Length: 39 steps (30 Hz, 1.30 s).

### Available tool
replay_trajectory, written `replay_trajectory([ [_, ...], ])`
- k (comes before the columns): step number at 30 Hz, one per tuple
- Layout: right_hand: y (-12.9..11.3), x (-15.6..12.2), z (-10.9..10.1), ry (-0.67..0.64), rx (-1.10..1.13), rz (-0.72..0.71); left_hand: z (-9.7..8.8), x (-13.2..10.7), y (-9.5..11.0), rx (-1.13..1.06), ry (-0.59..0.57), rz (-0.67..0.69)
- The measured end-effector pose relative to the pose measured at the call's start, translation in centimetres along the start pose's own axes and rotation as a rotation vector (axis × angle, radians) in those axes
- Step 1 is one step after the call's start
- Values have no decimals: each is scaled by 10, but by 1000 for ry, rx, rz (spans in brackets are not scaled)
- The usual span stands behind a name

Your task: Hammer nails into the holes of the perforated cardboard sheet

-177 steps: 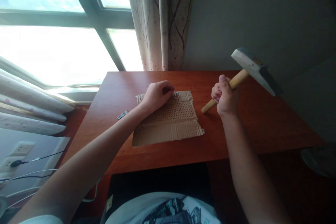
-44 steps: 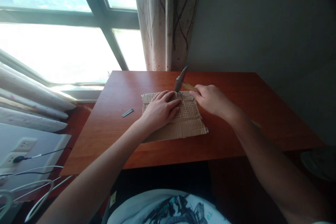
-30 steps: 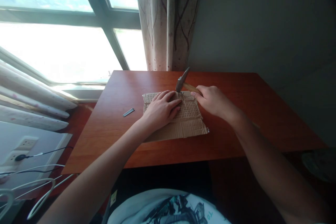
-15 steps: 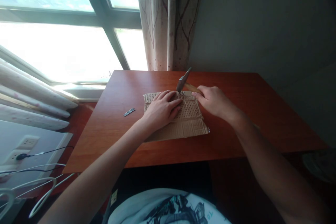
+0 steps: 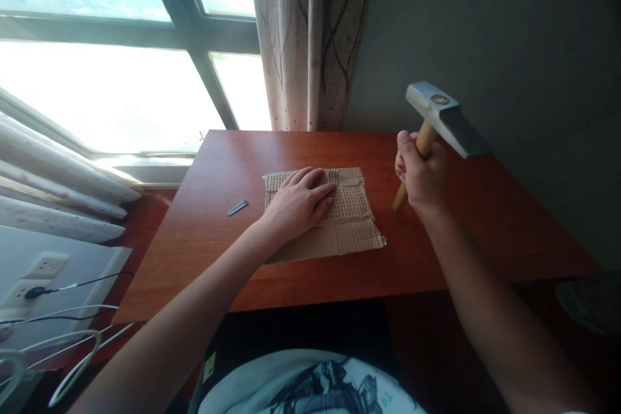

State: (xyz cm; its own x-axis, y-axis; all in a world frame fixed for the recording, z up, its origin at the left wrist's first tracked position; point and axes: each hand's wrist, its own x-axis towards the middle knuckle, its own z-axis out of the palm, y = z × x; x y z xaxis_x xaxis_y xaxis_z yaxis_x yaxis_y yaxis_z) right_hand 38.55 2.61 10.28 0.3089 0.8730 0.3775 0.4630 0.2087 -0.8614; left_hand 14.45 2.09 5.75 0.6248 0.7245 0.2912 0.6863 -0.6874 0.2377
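My left hand (image 5: 299, 197) lies flat, fingers spread, on a perforated board (image 5: 352, 200) that rests on a piece of cardboard (image 5: 339, 240). Several nails (image 5: 334, 173) stand in the board's holes near its far edge, just beyond my left fingertips. Raised above the table to the right, my right hand (image 5: 423, 171) is wrapped round the wooden handle of a hammer (image 5: 436, 110). The hammer's metal head is up, well apart from the nails. A small bunch of loose nails (image 5: 237, 208) lies on the table left of the board.
The wooden table (image 5: 194, 259) carries all of this. Behind it hangs a patterned curtain (image 5: 295, 45) beside a bright window (image 5: 107, 90). At lower left are wall sockets (image 5: 29, 288) with a plug and several cables (image 5: 80, 362).
My right hand has lifted the hammer away from the nails, up and to the right, and the head has turned. My left hand stays on the board.
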Motion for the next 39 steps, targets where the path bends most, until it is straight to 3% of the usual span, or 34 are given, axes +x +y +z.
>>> replay_trajectory([
  [3,7,-2,4,8,137,10,-4,2,1,0,-15,7],
  [9,16,-7,4,53,117,63,-13,8,4,9,-55,10],
  [14,18,-13,-2,-56,169,75,-23,7,-5,-1,18,-12],
  [18,18,-17,-5,-100,246,83,-35,-7,-35,-73,245,-192],
  [22,19,-18,-5,-57,326,77,-40,-39,-79,-39,364,-550],
  [24,20,-19,-4,-51,373,67,-39,-57,-100,-34,281,-687],
  [27,20,-21,-4,-52,398,61,-35,-79,-119,6,49,-775],
  [34,23,-20,2,-60,502,2,-39,-85,-115,75,-246,-694],
  [39,26,-19,6,-47,527,-32,-37,-83,-119,153,-305,-660],
])
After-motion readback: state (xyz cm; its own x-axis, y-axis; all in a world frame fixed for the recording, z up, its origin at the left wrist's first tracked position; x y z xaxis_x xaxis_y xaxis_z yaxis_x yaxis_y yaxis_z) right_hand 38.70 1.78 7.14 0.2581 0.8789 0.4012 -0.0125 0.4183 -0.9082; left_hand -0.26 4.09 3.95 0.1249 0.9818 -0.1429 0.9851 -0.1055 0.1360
